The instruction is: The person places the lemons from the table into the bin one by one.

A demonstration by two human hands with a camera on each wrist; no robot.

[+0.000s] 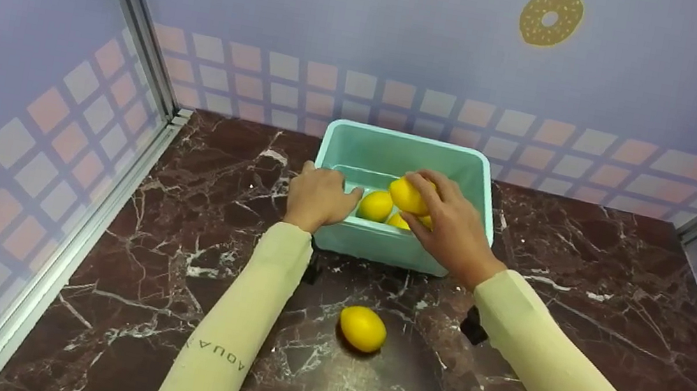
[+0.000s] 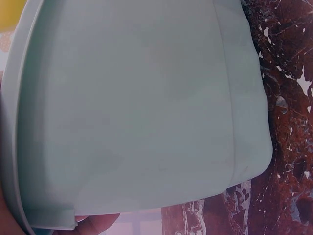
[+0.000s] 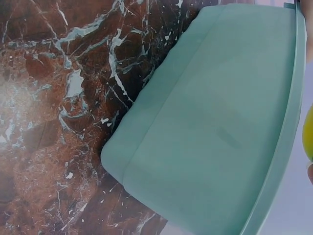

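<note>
A light green plastic bin (image 1: 376, 244) stands on the marbled surface, with several lemons inside, one lemon (image 1: 376, 206) at its left. My left hand (image 1: 320, 196) grips the bin's front left corner, thumb over the inside and fingers (image 2: 100, 223) showing beyond the rim in the left wrist view. Over the bin's right half, my right hand (image 1: 453, 227) holds a lemon (image 1: 408, 196) between thumb and fingers. That lemon (image 3: 308, 134) shows only at the edge of the right wrist view. Another lemon (image 1: 362, 329) lies on the surface in front of the bin, between my forearms.
Dark red marbled tabletop (image 1: 174, 308) extends around the bin. A purple back wall (image 1: 418, 30) with printed squares rises close behind it. On the left runs a metal frame rail (image 1: 62, 275) along a side panel; another panel borders the right.
</note>
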